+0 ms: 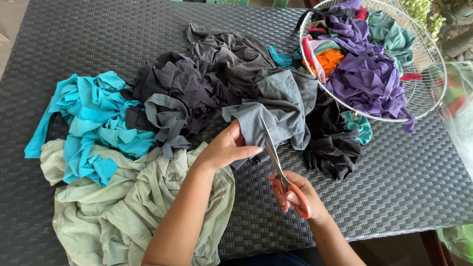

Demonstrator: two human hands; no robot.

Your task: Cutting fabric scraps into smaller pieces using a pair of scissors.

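Grey cloth (276, 106) is under the blades right now: the left hand (227, 148) pinches its near edge taut, and the right hand (295, 194) is clenched around the orange handles of the scissors (273, 157), blades pointing up into the fabric. The cut looks barely started; I can't tell how deep it runs. Left of the grey cloth lie turquoise strips (93, 123), seemingly already cut, and a pale green heap (133, 207) sits just in front of them, still whole by the look of it. Dark charcoal pieces (182, 88) touch the grey cloth behind it, black cloth (332, 143) on its right. Beyond that, a white wire basket (428, 98) holds purple, green, orange and pink scraps. All of it rests on the dark woven desk (404, 177). Plenty left, I'd judge.
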